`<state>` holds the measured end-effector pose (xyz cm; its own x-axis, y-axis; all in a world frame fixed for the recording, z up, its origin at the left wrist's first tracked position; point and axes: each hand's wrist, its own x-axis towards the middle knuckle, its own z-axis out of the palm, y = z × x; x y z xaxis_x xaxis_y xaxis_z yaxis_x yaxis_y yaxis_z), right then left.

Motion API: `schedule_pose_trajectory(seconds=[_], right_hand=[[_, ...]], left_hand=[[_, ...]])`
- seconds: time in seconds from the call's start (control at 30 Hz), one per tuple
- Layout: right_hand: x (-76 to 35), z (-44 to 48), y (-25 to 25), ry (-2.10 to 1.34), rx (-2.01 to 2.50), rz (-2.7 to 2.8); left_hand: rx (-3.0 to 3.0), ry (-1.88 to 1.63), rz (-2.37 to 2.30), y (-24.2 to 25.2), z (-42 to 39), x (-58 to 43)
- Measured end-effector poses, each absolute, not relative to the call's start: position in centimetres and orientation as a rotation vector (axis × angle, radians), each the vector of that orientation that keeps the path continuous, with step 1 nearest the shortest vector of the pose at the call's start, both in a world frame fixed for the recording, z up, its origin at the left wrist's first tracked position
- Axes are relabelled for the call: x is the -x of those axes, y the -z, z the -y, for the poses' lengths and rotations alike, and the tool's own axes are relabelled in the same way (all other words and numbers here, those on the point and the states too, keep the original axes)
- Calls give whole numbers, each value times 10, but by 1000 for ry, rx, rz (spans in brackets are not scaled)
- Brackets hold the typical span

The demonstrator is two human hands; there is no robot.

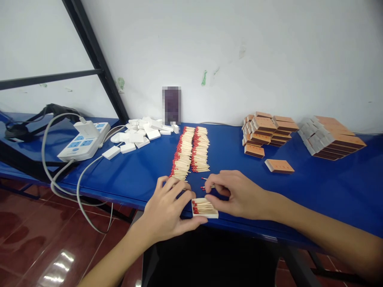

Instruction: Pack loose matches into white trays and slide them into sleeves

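Note:
Near the table's front edge sits a white matchbox tray (213, 216), partly filled with red-tipped matches (203, 207). My left hand (169, 207) grips it at its left side, thumb along the near wall and fingers at the far corner. Just beyond the tray, my right hand (236, 193) is curled in a pinch, with a few matches poking out to the left of its fingers; its thumb tip is by the tray's right end. Two long rows of matches, the left row (183, 153) and the right row (201, 149), lie beyond my hands, heads to the left.
White empty-looking trays (136, 137) are heaped at the back left, near a power strip (86, 141) with cables. Stacked orange matchbox sleeves (265, 125), one loose matchbox sleeve (279, 166) and a block of matchboxes (332, 135) stand at right. A blurred dark object (172, 104) leans on the wall.

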<state>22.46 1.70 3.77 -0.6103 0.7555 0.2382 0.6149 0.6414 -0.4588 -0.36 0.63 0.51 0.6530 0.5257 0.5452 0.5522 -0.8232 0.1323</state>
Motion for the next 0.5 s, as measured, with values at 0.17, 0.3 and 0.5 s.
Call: schedule_pose_trajectory(seconds=[0.17, 0.3, 0.5], right_hand=[[-238, -29, -39, -324, 1250, 2451], [-244, -32, -39, -340, 1269, 2556], [-243, -31, -38, -493, 1255, 2580]], left_hand=[[2900, 954, 981, -12, -5, 5], [2873, 949, 982, -13, -4, 5], [2844, 912, 962, -8, -5, 4]])
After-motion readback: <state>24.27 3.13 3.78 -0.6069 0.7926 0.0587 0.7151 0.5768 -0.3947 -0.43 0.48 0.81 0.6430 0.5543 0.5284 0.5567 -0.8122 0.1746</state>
